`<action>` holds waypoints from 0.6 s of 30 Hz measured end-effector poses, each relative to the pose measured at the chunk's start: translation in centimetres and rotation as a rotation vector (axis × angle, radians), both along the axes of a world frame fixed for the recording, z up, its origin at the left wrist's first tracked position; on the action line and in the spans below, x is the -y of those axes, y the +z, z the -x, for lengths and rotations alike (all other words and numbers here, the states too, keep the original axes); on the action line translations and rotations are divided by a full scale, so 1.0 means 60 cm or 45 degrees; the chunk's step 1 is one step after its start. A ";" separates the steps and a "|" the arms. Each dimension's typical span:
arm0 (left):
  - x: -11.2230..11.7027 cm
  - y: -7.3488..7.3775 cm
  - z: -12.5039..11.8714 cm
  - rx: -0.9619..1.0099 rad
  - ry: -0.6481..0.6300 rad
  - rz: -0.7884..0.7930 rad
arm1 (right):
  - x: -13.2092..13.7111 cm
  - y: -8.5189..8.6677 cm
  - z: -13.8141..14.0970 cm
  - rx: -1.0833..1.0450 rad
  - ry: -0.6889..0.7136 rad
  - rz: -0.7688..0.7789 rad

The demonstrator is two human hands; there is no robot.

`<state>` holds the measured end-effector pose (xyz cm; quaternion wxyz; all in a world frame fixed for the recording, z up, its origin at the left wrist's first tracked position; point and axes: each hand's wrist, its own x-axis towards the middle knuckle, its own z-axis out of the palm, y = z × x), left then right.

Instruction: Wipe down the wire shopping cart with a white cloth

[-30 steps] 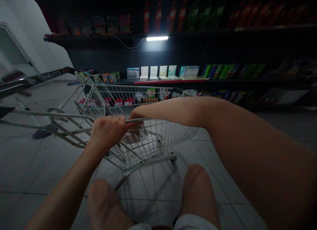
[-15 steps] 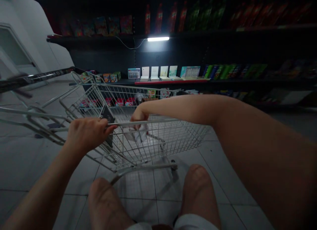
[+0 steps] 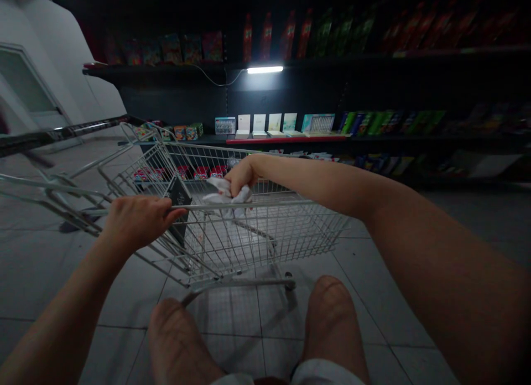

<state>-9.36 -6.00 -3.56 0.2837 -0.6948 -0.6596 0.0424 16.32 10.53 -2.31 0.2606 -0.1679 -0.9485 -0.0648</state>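
Note:
A wire shopping cart [image 3: 290, 230] lies tipped on the tiled floor in front of me. My left hand [image 3: 136, 219] is closed round the cart's near top bar, next to a small dark plate on the wire. My right hand [image 3: 240, 176] is closed on a crumpled white cloth [image 3: 226, 196], holding it just above the same bar, further along to the right. My two bare knees show at the bottom of the view.
More metal cart frames and a dark handle bar [image 3: 62, 133] reach in from the left. Dark shelves [image 3: 332, 139] with boxes, packets and bottles run across the back under a small strip light [image 3: 265, 69]. A pale wall stands at the far left.
My left hand slid left along the cart's bar. My right hand rose with the white cloth from behind the bar to just above it. The cart shifted slightly.

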 end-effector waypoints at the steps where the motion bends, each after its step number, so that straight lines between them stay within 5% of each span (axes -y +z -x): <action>1: 0.000 0.001 -0.001 0.004 -0.002 0.003 | -0.005 0.015 0.026 0.115 0.049 0.106; 5: 0.002 0.006 -0.004 -0.014 0.012 0.030 | 0.040 0.039 0.087 0.387 0.343 0.477; 9: 0.003 0.007 0.000 -0.112 0.037 0.022 | 0.119 -0.027 0.070 0.127 0.429 0.099; 13: 0.001 0.003 0.008 -0.117 0.033 -0.027 | 0.114 -0.104 -0.009 -0.066 0.179 -0.275; 18: 0.005 0.003 0.022 -0.112 0.039 -0.058 | 0.063 -0.164 -0.193 -0.153 -0.160 -0.233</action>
